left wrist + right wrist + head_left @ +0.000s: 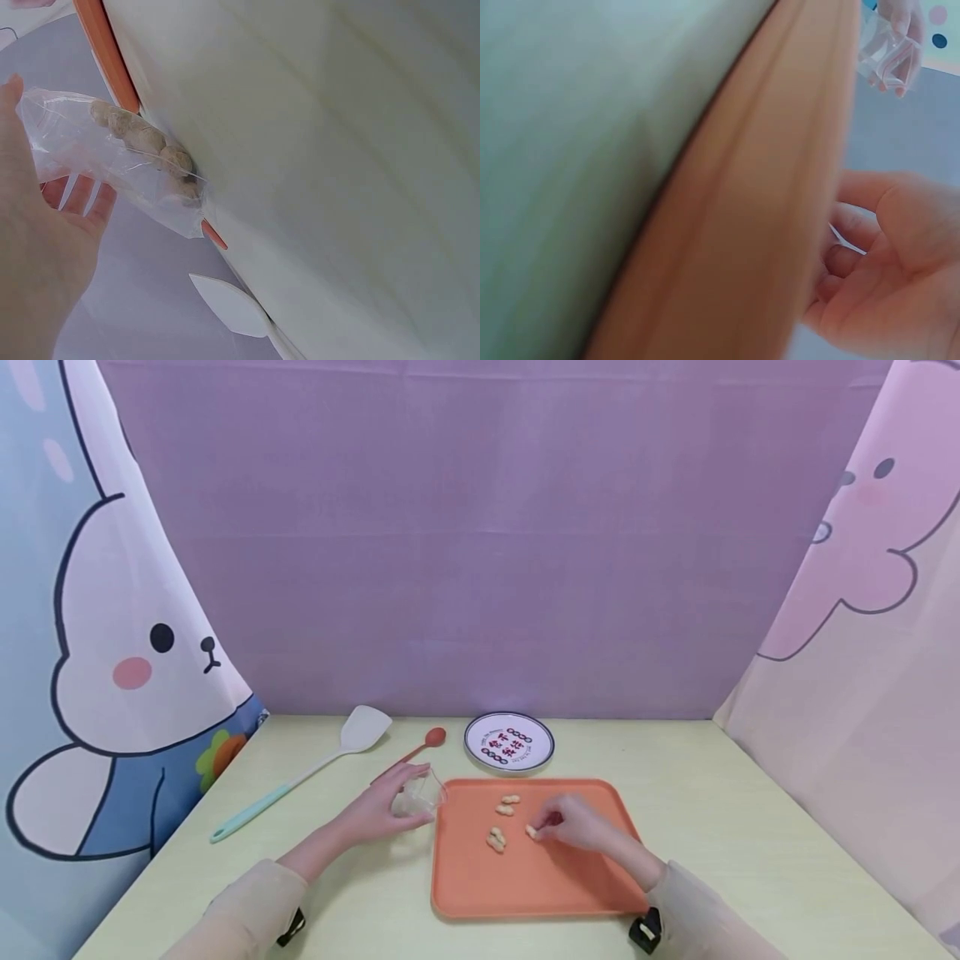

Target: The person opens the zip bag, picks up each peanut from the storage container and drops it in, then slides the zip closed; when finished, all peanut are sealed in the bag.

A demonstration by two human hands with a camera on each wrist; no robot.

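My left hand (378, 807) holds a clear plastic bag (422, 796) upright on the table, just off the left edge of an orange tray (517, 889). In the left wrist view, several peanuts (146, 141) lie at the bottom of the bag, with thumb and fingers around its top. Over the tray, my right hand (579, 823) pinches a peanut (531, 832) between thumb and fingertips, low against the surface. Several other unshelled peanuts (497, 840) lie on the tray left of that hand. The tray's rim hides the held peanut in the right wrist view.
Behind the tray stands a round white plate (510, 743) with a dark rim and red print. A red spoon (433, 737) lies beyond my left hand. Farther left is a white spatula (364, 729) with a mint handle. A purple curtain (480, 543) closes off the table's back.
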